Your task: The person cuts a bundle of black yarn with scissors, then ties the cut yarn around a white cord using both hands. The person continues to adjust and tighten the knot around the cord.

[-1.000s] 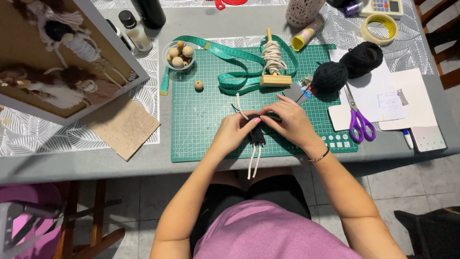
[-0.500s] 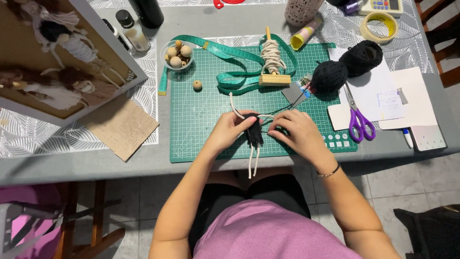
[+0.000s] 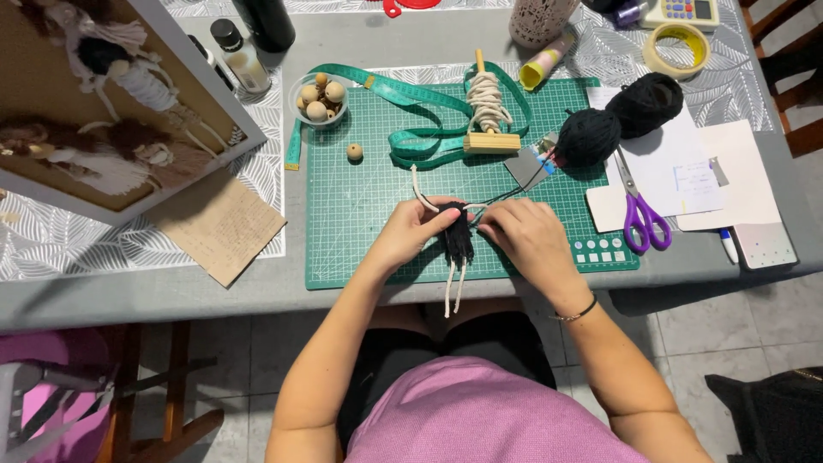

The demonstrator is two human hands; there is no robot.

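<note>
While the grey counter [image 3: 386, 39] takes up most of the view, the big thing on it is the green cutting mat [image 3: 377, 223], sitting front and centre with its near edge close to the counter's front edge. Off to the far left there's a tilted frame [image 3: 231, 129] with little cord dolls pinned inside, and a brown paper sheet [image 3: 219, 225] lies just in front of it. Right of the mat you get white papers [image 3: 677, 163] with purple scissors [image 3: 641, 214] lying on top. Two balls of black yarn [image 3: 617, 120] sit at the mat's top right corner, touching each other. A green tape measure [image 3: 411, 107] snakes across the top of the mat, looping around a wooden bobbin [image 3: 489, 111] wound with cream cord. A glass bowl [image 3: 319, 94] of wooden beads sits at the mat's top left corner, with one loose bead [image 3: 354, 152] on the mat just below it. Now the small stuff: both hands are pinched shut on a little black tassel [image 3: 457, 240] near the mat's front edge. Left hand [image 3: 411, 233] grips it from the left, right hand [image 3: 525, 240] from the right, fingers curled in tight. Cream cords [image 3: 453, 287] hang from the tassel down past the counter edge, and another cream end curls up above the left hand.
</note>
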